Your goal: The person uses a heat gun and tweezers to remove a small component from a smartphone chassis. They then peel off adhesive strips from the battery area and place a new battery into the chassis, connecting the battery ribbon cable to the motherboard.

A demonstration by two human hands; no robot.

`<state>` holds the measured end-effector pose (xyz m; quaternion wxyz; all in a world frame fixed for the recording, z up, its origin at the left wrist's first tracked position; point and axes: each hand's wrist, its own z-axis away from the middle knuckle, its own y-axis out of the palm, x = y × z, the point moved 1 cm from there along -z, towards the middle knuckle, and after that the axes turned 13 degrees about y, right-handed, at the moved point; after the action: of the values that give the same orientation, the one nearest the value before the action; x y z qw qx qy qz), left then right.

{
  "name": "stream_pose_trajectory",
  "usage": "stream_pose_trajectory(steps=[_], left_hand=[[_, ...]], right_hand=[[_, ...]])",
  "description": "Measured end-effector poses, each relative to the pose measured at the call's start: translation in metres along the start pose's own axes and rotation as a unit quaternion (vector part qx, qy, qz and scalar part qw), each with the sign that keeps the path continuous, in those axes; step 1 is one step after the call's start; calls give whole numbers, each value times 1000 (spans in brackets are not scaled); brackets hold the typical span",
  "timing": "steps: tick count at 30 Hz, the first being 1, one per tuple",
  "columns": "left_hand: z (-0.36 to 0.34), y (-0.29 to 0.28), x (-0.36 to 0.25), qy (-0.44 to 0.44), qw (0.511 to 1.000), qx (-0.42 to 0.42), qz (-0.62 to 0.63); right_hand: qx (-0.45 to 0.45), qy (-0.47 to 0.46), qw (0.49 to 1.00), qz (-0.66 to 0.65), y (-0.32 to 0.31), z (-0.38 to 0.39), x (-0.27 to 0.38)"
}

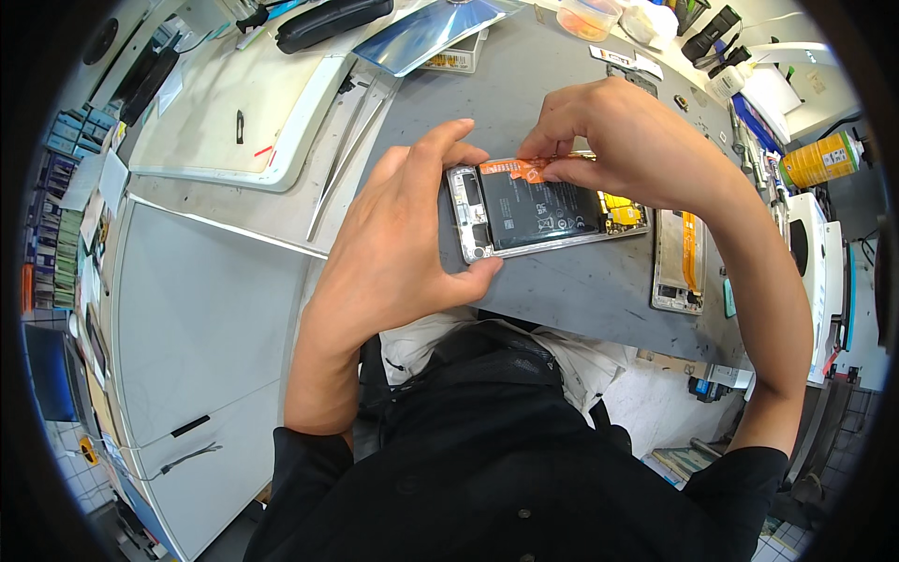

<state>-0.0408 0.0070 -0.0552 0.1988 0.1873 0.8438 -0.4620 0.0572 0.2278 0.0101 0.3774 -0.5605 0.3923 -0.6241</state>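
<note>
phone: opened-up phone (538, 214) lying back-side up on the grey mat (581, 290), right in front of the person, black battery (543, 211) showing in the middle of the frame

left hand: left hand (403, 239) is wrapped around the phone's left end, thumb at the near edge, fingers over the far edge. Half-curled, basically acting as a clamp so the frame can't slide

right hand: right hand (618, 140) comes in from the far side, thumb and fingertips pinched shut on the orange tab (513, 170) at the battery's top edge

step, my read: looks like the tab or flex is being peeled or worked along the battery edge

how I'd do it: pull low and slow, nearly flat to the battery rather than straight up, so the strip doesn't snap. Keep the left grip on the frame only, not pressing on the battery. Don't bend the cell, and if it resists, stop instead of yanking

nearby: second phone frame (679, 262) with its own orange strip sits just to the right on the mat; yellow can (822, 159) well off to the right; white tray (234, 112) to the far left
</note>
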Motion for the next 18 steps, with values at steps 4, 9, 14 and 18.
stream_pose_trajectory(steps=[4,9,14,18], left_hand=[[0,1,1,-1,1000,-1,9],[0,1,0,1,1000,1,3],[-1,1,0,0,1000,3,2],[-1,0,0,2,1000,4,2]], right_hand=[[7,-6,1000,3,0,0,-1],[-18,-33,999,12,3,2,-3],[-28,-47,998,36,3,4,-2],[-45,-51,995,78,6,7,-3]])
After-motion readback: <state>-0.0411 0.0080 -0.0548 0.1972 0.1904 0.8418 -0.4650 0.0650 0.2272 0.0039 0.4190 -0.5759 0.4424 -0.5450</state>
